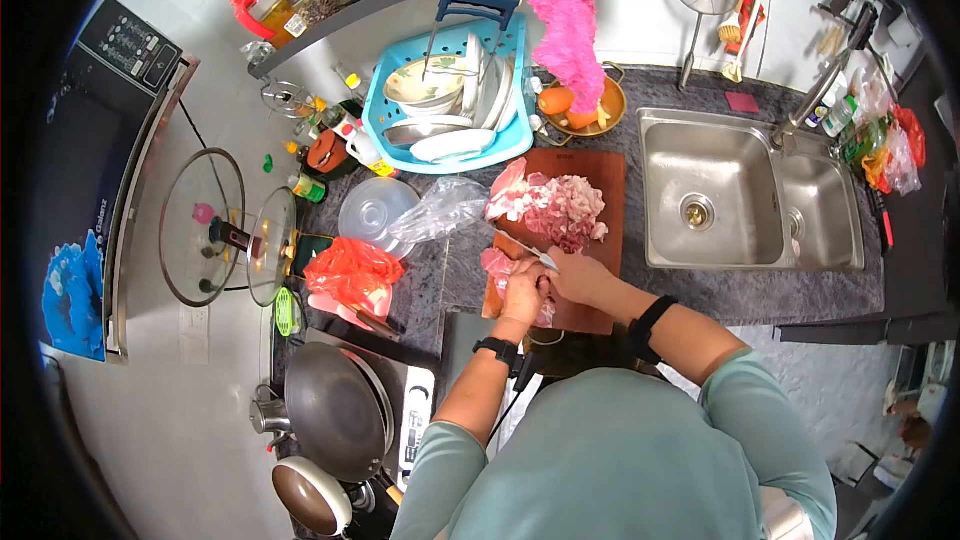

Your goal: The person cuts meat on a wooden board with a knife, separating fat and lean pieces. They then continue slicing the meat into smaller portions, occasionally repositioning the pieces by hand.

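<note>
A reddish-brown cutting board (610, 170) lies on the dark counter, bearing a heap of cut raw meat (568, 208) on its far half. My right hand (580, 278) is closed around the handle of a knife (522, 244), whose blade points to the far left, between the heap and a nearer piece of meat (496, 261). Close beside it, my left hand (525, 294) presses that nearer piece to the board with curled fingers. The two hands nearly touch, and my fingertips are partly hidden.
A steel double sink (655, 190) is right of the board. Behind it stand a blue dish basket (378, 130) and a pan with carrots (618, 100). Left are a plastic bag (450, 208), a red bag (352, 268) and a wok (335, 410).
</note>
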Available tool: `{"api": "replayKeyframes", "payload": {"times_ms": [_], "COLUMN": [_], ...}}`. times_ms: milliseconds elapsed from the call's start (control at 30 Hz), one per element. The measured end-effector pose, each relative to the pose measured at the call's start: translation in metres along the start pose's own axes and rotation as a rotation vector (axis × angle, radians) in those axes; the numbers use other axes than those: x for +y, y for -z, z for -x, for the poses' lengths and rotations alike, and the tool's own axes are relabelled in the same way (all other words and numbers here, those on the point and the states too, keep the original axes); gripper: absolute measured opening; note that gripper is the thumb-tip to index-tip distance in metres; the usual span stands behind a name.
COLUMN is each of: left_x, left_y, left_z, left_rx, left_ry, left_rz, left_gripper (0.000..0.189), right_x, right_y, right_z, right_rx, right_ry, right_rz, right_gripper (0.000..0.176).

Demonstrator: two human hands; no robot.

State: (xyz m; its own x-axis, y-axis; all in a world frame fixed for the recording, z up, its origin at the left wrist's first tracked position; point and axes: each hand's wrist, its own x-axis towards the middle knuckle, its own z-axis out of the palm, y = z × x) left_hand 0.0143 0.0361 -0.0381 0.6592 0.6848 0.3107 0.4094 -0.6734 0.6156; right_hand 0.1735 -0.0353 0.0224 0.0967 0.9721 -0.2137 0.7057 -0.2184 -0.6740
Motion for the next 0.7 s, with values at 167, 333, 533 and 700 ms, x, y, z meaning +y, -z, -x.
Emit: {"api": "replayKeyframes", "payload": {"times_ms": [167, 333, 533, 700], "left_x": [0.011, 0.006, 0.003, 0.0], "left_y": [0.006, 0.005, 0.0, 0.001], "left_z": [0.001, -0.001, -0.003, -0.004], "left_rx": [0.052, 0.049, 0.01, -0.057], "left_ry": [0.064, 0.009, 0.055, 0.05], "left_rz": [0.065, 0.0, -0.026, -0.075], "left_gripper": [0.021, 0.022, 0.019, 0.018], "right_x": [0.028, 0.013, -0.001, -0.001], "right_y": [0.02, 0.046, 0.046, 0.003], "right_z": [0.038, 0.075, 0.075, 0.012], "right_rx": [0.039, -0.012, -0.052, 0.001], "right_ry": [0.044, -0.024, -0.013, 0.024], "right_rz": [-0.064, 0.041, 0.086, 0.083], "right_gripper": [0.031, 0.03, 0.03, 0.033]}}
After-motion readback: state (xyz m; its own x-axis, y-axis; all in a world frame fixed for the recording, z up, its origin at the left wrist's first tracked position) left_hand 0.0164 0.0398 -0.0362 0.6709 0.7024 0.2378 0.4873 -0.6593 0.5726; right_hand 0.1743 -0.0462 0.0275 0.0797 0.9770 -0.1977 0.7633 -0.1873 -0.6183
